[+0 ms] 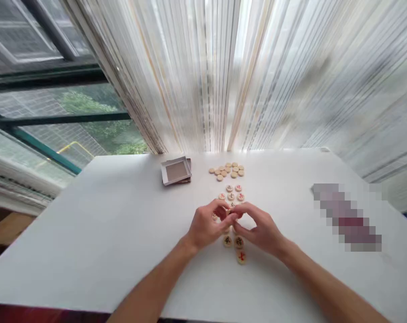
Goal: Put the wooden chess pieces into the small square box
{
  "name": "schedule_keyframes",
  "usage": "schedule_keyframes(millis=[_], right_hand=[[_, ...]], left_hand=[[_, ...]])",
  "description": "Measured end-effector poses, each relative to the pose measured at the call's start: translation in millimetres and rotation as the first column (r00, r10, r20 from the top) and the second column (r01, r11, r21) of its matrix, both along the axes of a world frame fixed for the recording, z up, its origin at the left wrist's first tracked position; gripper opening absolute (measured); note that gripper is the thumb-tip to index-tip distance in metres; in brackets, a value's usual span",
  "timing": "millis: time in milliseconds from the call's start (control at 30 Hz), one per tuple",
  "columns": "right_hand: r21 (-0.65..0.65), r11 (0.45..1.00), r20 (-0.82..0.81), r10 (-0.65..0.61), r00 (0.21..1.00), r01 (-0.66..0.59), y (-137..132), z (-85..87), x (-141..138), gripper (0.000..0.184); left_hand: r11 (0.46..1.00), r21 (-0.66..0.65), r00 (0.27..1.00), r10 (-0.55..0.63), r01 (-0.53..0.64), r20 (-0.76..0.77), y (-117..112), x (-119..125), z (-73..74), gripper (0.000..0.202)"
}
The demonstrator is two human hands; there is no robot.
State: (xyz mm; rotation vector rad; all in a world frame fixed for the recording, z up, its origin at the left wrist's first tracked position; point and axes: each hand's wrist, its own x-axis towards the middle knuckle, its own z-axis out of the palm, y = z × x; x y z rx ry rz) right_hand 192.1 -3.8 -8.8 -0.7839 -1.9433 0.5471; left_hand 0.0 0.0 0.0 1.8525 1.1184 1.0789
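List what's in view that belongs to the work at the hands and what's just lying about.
Part of the work:
left hand
right hand
rows of xiangqi pieces
cluster of wooden discs

Just lying about:
cardboard box
blurred-out object
white curtain

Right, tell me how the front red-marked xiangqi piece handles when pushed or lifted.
The xiangqi piece looks like a stiff, solid wooden disc, so it probably won't flex. Lying flat on the smooth white table, it would likely slide rather than tip when pushed. Its round edge suggests it could roll if stood on end.
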Motion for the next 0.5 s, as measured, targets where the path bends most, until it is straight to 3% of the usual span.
schedule_keyframes(millis=[500], right_hand=[[-0.008, 1.000, 0.033, -0.025, 0.999, 0.025, -1.6, 5.4, -0.9, 0.023]], left_hand=[[0.998, 0.056, 0.999, -0.026, 0.024, 0.044, 0.6, 1.4, 4.1, 0.016]])
